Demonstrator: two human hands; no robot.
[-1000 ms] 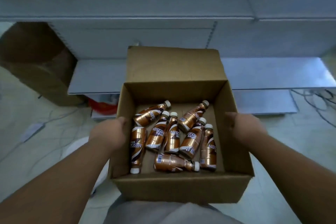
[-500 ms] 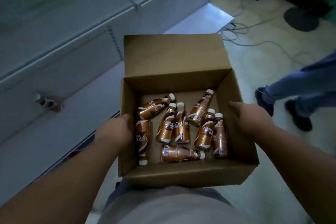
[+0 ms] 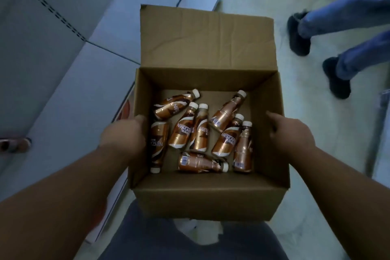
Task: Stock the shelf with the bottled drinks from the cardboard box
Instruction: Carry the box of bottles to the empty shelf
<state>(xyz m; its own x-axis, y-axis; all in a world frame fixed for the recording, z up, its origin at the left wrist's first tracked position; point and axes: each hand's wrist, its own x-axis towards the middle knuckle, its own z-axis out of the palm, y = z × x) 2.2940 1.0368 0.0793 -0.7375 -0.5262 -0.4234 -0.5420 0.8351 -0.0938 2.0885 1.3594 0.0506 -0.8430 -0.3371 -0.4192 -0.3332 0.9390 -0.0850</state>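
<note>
head view: i've swung round since a second ago, so the white shelf [image 3: 52, 53] that sat square ahead of me now runs off along my left, and a bystander's jeans and dark shoes [image 3: 335, 79] have come into frame at right. the cardboard box [image 3: 211, 198] is off the ground in front of my lap, its far flap standing open. my left hand [image 3: 124, 139] is clamped on the left wall, thumb hooked over the rim; my right hand [image 3: 291, 133] presses flat against the right wall, thumb up along the edge, so both are closed on the box and not on any drink. inside, the bottled drinks [image 3: 181, 135] (copper nescafé bottles with white caps, nine as far as i can count) lie loose on the floor of the box, mostly necks pointing away from me, barely shuffled by the turn. i judge no stocking has begun: i'm repositioning the load, and the box wants setting down near the shelf before a hand is free to pick.
</note>
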